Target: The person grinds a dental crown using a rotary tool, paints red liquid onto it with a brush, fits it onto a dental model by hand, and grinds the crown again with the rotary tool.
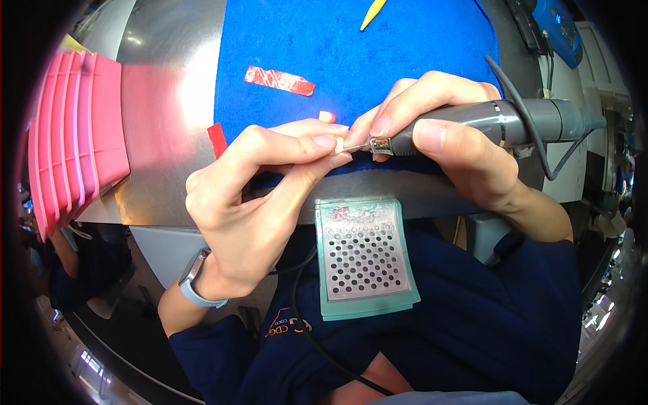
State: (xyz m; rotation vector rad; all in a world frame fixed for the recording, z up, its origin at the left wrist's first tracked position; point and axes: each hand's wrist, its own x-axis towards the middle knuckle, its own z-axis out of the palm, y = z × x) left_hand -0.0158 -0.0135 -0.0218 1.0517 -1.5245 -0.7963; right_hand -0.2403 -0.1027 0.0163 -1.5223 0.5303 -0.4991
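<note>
My left hand (246, 196) pinches a small whitish, tooth-like piece (339, 145) between thumb and fingertips. The fingers partly cover it, so I cannot make out its exact shape. In my right hand (476, 162) lies a thick grey rotary handpiece (526, 121), pointing left, with the fingers over it and the thumb on its near side. A thin metal bur (358, 147) sticks out of its tip and reaches to the whitish piece, at or very near its surface. Just beyond my left fingertips a small pinkish-white block (327, 117) rests on the blue towel (283, 40).
Red strips lie on the towel, a patterned one (279, 80) and a plain one (217, 140). A yellow pointed tool (372, 13) is at the far edge. Pink stacked trays (77, 135) stand left. A green-framed perforated plate (366, 263) sits at the table's near edge. The handpiece's cable (523, 101) loops right.
</note>
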